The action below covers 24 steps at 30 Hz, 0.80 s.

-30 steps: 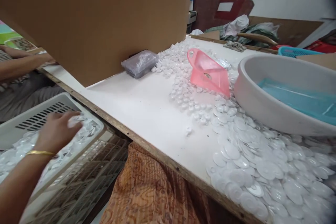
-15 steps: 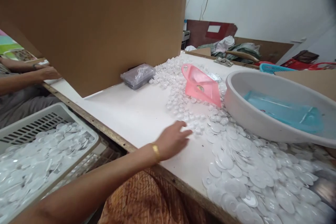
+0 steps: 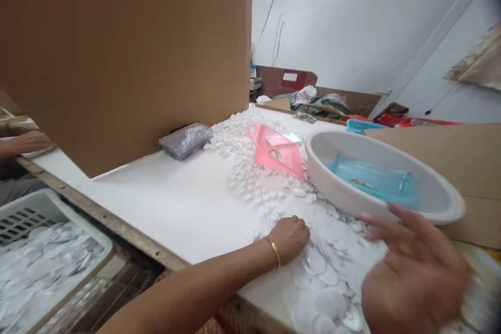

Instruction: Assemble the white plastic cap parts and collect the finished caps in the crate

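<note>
My left hand (image 3: pixel 290 239), with a gold band at the wrist, rests low over the table at the edge of the white plastic discs (image 3: pixel 326 271). Its fingers are curled, and whatever may be inside them is hidden. Blurred by motion, my right hand (image 3: pixel 415 271) hovers above the disc pile, fingers stretched and apart, with nothing visible in them. Beyond the hands, small white domed caps (image 3: pixel 250 188) lie scattered around a pink plastic scoop (image 3: pixel 276 150). A large pale basin (image 3: pixel 324 180) stands on the right and holds a blue plastic scoop (image 3: pixel 371 180).
A tall cardboard sheet (image 3: pixel 129 62) rises at the left, with a clear plastic-wrapped pack (image 3: pixel 186 141) beside it. Below the table edge, a white basket (image 3: pixel 88 235) holds more discs. At far left is another person's hand (image 3: pixel 33 142). Cardboard (image 3: pixel 434 162) stands behind the basin.
The view has shifted to the right. My left hand has moved toward the discs and its fingers have curled in. My right hand has come up into clear view from the lower right.
</note>
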Available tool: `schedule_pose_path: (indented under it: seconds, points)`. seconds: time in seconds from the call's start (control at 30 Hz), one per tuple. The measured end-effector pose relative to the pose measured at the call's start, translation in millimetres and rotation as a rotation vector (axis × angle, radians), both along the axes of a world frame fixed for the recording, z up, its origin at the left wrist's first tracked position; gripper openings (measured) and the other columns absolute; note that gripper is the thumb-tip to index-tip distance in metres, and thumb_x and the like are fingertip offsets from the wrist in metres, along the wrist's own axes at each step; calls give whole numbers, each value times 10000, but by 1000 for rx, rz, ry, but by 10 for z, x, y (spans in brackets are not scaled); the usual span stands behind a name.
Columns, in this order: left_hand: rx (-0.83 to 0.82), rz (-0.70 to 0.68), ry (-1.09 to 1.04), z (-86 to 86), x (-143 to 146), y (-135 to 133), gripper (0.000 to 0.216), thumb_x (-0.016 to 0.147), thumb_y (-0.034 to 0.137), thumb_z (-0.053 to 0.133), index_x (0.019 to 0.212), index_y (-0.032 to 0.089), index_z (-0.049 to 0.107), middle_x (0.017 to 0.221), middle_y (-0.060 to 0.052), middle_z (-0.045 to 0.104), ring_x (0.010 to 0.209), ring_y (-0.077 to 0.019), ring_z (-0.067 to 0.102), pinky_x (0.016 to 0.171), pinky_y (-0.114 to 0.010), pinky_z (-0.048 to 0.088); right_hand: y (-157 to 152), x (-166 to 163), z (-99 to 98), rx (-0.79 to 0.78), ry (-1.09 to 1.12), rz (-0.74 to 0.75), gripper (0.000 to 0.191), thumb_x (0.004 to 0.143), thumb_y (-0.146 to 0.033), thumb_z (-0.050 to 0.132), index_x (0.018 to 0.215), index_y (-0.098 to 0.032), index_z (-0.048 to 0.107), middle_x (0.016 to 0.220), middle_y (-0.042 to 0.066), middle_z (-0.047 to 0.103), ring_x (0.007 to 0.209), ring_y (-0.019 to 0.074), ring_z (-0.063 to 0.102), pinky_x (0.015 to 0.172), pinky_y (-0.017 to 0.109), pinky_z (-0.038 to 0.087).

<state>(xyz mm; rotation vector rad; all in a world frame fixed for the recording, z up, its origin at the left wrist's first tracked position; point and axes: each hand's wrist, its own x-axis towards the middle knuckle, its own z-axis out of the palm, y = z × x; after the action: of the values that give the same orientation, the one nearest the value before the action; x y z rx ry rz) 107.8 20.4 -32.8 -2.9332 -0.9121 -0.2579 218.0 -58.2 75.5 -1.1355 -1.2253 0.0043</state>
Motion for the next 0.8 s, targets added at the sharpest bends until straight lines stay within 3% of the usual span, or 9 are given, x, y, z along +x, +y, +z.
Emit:
schedule_pose_path:
  seconds: [0.1, 0.17, 0.27, 0.4, 0.47, 0.63, 0.8]
  points:
    - [-89, 122, -268, 75, -167, -173, 190, 831, 206, 444, 819, 161, 629, 1005, -70, 587, 886, -179, 522, 720, -306, 477, 222, -128, -95, -143, 33, 54, 360, 934, -365, 304, 1165, -171, 500, 1105, 107, 538, 886, 198, 560, 671, 332, 453]
    - [-201, 236, -512, 152, -366, -234, 181, 827, 254, 492, 829, 192, 662, 970, -52, 607, 889, -156, 526, 769, -287, 463, 390, -163, -183, -308, -37, 138, 298, 919, -351, 355, 1096, -191, 535, 1064, 68, 564, 890, 175, 560, 690, 302, 452]
    - [-336, 414, -732, 279, -796, -240, 161, 808, 262, 533, 840, 197, 677, 772, -24, 630, 725, -108, 552, 685, -238, 457, 529, -226, -378, -556, -286, 312, 217, 884, -277, 425, 1016, -194, 575, 992, 32, 589, 813, 139, 562, 728, 278, 433]
    - [-402, 636, -754, 326, -1253, -169, 156, 783, 268, 546, 786, 180, 675, 726, -9, 642, 622, -99, 561, 581, -217, 448, 479, -481, -709, -823, -574, 508, 313, 783, -150, 543, 1095, -159, 549, 1049, 53, 539, 799, 128, 547, 745, 259, 417]
    - [-403, 637, -674, 284, -1318, -156, 166, 786, 264, 533, 782, 172, 672, 718, -16, 643, 617, -103, 562, 579, -217, 443, 436, -641, -863, -874, -578, 514, 346, 773, -147, 566, 1117, -137, 532, 1064, 76, 509, 808, 136, 539, 736, 260, 417]
    - [-315, 528, -413, 161, -1276, -196, 164, 789, 176, 506, 800, 163, 669, 755, -34, 641, 696, -125, 573, 664, -245, 429, 455, -891, -1141, -855, -413, 486, 154, 771, -175, 616, 912, -131, 569, 901, 46, 532, 759, 127, 525, 714, 249, 410]
    - [-270, 385, -381, 122, -1363, -225, 173, 826, 217, 497, 871, 165, 655, 855, -45, 636, 762, -125, 586, 690, -238, 457, 515, -943, -1277, -818, -368, 466, 152, 779, -240, 630, 864, -134, 563, 858, 40, 548, 775, 141, 531, 713, 254, 400]
